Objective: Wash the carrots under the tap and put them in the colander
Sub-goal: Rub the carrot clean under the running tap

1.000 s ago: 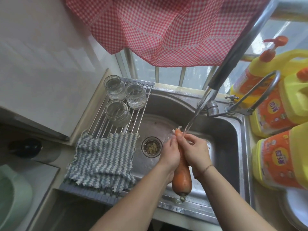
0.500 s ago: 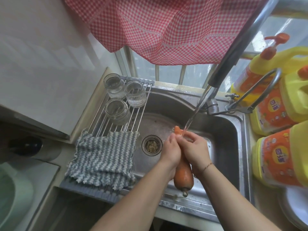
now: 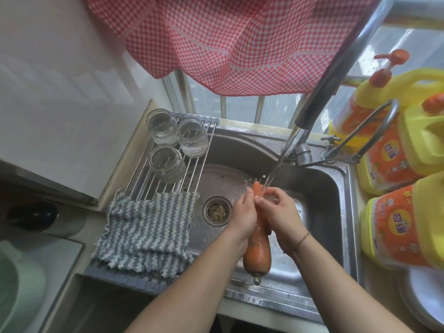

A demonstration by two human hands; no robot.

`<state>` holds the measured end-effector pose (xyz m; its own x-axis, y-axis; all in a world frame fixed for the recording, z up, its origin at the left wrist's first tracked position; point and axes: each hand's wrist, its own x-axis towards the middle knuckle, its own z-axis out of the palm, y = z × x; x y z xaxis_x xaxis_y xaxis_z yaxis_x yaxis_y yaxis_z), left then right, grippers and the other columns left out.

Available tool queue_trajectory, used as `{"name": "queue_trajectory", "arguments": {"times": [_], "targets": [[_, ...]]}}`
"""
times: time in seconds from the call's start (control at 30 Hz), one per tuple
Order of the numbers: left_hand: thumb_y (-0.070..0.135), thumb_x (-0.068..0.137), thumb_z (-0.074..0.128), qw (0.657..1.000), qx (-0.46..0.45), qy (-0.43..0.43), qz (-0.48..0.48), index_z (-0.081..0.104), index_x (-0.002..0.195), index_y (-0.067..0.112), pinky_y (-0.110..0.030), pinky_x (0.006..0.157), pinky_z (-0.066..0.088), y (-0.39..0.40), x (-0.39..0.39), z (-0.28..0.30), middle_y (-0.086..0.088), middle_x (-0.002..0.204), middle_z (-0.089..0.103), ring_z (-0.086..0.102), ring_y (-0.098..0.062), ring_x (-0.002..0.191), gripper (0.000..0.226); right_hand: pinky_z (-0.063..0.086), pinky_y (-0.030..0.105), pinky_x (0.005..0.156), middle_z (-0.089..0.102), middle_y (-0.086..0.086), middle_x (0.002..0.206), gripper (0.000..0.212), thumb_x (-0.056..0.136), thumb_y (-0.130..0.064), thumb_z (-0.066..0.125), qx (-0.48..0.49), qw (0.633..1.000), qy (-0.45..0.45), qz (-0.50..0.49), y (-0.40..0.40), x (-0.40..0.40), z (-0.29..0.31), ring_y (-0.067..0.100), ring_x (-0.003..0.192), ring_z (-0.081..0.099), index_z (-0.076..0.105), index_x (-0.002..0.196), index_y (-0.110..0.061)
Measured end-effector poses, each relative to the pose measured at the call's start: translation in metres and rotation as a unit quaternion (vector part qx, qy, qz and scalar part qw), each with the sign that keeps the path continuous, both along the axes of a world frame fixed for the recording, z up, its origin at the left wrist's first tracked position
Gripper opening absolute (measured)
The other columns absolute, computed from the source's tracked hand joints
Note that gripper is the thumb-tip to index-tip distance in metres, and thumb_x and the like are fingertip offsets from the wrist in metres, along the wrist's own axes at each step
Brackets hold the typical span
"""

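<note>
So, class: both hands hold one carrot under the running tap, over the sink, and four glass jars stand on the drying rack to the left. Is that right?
Not quite: the head view shows three glass jars on the drying rack, not four. The rest holds: the left hand and right hand hold one carrot under the running tap, over the sink.

Orange carrot (image 3: 257, 255) upright under tap (image 3: 310, 116) stream.

white tiled wall (image 3: 60, 92) at left; barred window (image 3: 240, 109) behind, daylight through it; red checked curtain (image 3: 228, 39) hanging across its top; pale counter (image 3: 48, 248) at lower left; yellow detergent jugs (image 3: 396, 224) along the right.
</note>
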<state>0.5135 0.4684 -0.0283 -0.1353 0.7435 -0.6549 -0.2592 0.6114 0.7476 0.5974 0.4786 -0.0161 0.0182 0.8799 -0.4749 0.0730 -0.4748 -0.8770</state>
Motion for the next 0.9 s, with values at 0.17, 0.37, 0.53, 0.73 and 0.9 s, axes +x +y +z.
{"name": "queue_trajectory", "arguments": {"times": [0.17,0.37,0.53,0.73,0.9], "targets": [[0.045,0.104,0.031,0.994,0.053,0.097,-0.025,0.063,0.11,0.027,-0.035,0.099,0.051,-0.016,0.017,-0.001,0.001,0.112,0.07,0.065,-0.013,0.108,0.038,0.045,0.027,0.06,0.064,0.001,0.064,0.032,0.089,-0.032,0.069,0.027,0.992,-0.111,-0.054,0.007,-0.006,-0.007,0.012,0.062,0.056,0.061,0.067,-0.011],[0.026,0.108,0.036,0.998,0.055,-0.007,-0.025,0.059,0.12,0.024,-0.04,0.095,0.054,-0.018,0.013,-0.005,-0.008,0.117,0.069,0.067,-0.023,0.11,0.027,0.041,0.026,0.049,0.062,0.004,0.068,0.027,0.092,-0.035,0.064,-0.018,0.999,-0.035,-0.031,0.003,0.001,-0.009,0.016,0.062,0.054,0.061,0.078,-0.013],[0.046,0.102,0.046,0.994,-0.002,-0.1,0.05,0.07,0.099,0.014,-0.032,0.063,0.058,-0.001,-0.002,0.012,-0.011,0.087,0.074,0.071,-0.021,0.07,0.04,0.048,0.026,0.057,0.073,0.01,0.093,0.025,0.097,-0.002,0.055,-0.026,0.99,0.128,0.054,-0.006,0.015,0.004,0.019,0.075,0.063,0.061,0.115,-0.018],[0.046,0.105,0.035,0.985,-0.008,-0.167,0.04,0.061,0.1,0.01,-0.031,0.053,0.051,0.01,-0.006,0.023,-0.011,0.069,0.06,0.056,-0.021,0.054,0.045,0.053,0.041,0.098,0.057,-0.004,0.133,0.074,0.079,-0.001,0.077,-0.011,0.987,0.083,0.139,-0.021,0.032,0.021,0.016,0.114,0.062,0.046,0.135,-0.038],[0.029,0.109,0.035,0.983,0.029,-0.168,0.072,0.053,0.13,0.011,-0.04,0.082,0.054,0.006,-0.01,0.01,-0.012,0.095,0.06,0.066,-0.021,0.085,0.033,0.059,0.037,0.062,0.07,0.011,0.093,0.056,0.08,-0.03,0.078,-0.088,0.966,-0.035,0.241,-0.032,0.034,0.034,0.021,0.068,0.07,0.051,0.129,-0.033]]}}
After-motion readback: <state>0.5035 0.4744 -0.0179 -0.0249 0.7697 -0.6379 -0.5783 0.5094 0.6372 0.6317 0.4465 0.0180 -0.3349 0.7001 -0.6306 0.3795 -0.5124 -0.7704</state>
